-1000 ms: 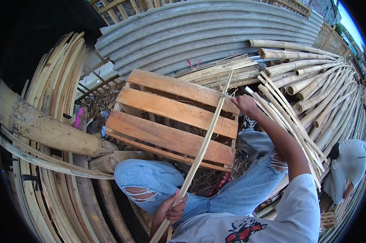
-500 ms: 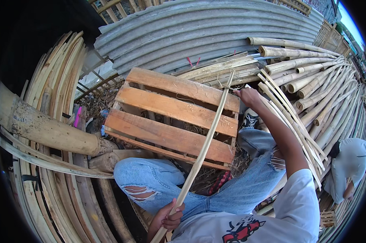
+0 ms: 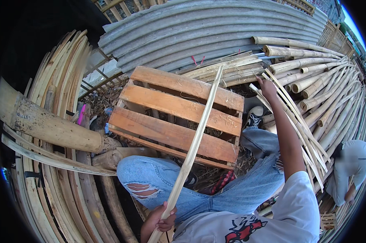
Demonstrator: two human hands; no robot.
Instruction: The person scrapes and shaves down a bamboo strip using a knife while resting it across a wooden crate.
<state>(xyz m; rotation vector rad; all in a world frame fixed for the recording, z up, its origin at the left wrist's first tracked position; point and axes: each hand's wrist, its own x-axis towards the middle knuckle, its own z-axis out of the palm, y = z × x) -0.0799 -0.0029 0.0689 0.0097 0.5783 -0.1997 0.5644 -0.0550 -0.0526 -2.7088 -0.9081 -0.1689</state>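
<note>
Pale strip point(image 3: 198, 133), just one, slanting over one crate point(image 3: 171, 106).
Left hand point(image 3: 154, 218): fingers gripping the strip. Right hand point(image 3: 268, 88): cannot tell whether its fingers hold anything.

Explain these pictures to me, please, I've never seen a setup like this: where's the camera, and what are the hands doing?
There is no machine here, just a person's two bare hands. The view comes from a wide fisheye camera worn on the head, looking down, so straight edges bend near the rim. The left hand grips a long pale strip, which reaches over a slatted wooden crate. What look like thin shavings lie on the crate. The right hand is apart from that strip; whether it holds something is too small to tell. Bamboo poles lie beyond, toward the right.
</note>
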